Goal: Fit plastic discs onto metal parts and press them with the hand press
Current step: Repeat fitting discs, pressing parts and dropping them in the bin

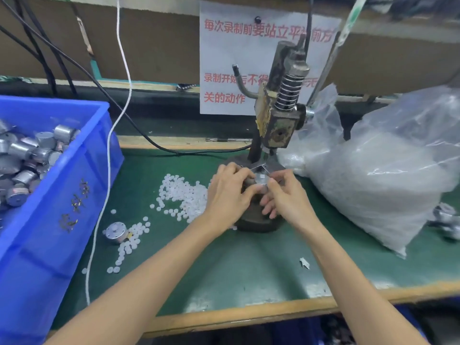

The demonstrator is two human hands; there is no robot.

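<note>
Both my hands meet over the round base of the hand press. My left hand grips a silver metal part between fingers and thumb. My right hand pinches at the top of that same part, where a small white disc seems to sit; the disc itself is mostly hidden by fingertips. A loose pile of white plastic discs lies on the green mat left of the press. Another metal part lies on the mat among scattered discs.
A blue crate with several metal parts stands at the left. A large clear plastic bag of white pieces fills the right. Cables cross the mat behind the discs. The wooden table edge runs along the front.
</note>
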